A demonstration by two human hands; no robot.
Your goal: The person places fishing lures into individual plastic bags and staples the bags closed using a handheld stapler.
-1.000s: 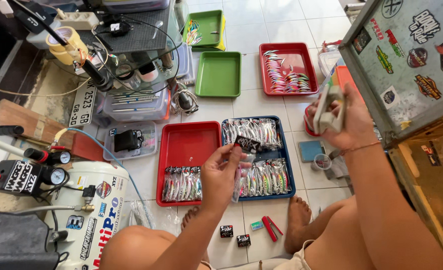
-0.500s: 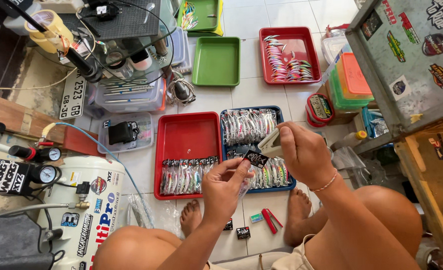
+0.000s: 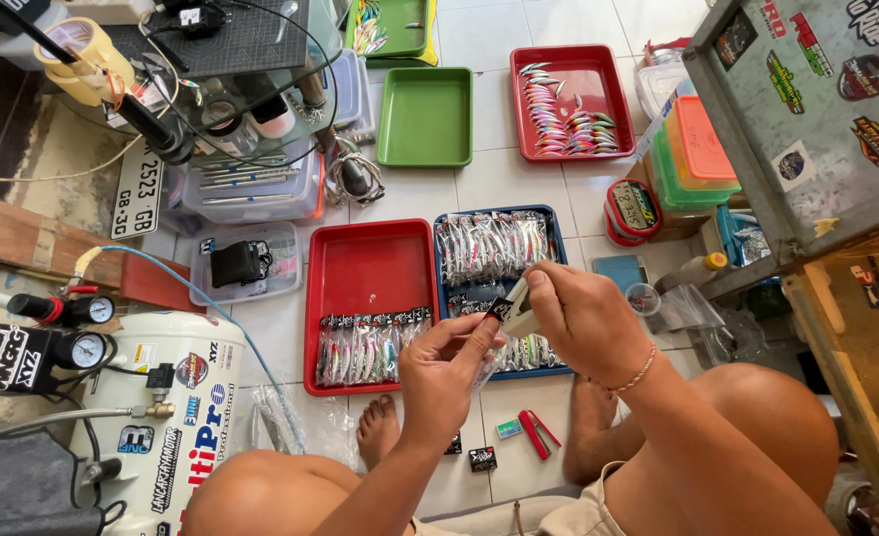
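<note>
Both hands pinch one small packet over the blue tray (image 3: pixel 561 298).
Left hand (image 3: pixel 447 375) and right hand (image 3: pixel 580 318) grasp the packaged lure (image 3: pixel 507 314); red tray (image 3: pixel 370 268) lies beside.

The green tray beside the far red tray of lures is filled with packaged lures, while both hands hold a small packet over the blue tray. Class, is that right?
Not quite. The head view shows the green tray holding nothing; the rest stands, with left hand and right hand on the small packet over the blue tray.
</note>
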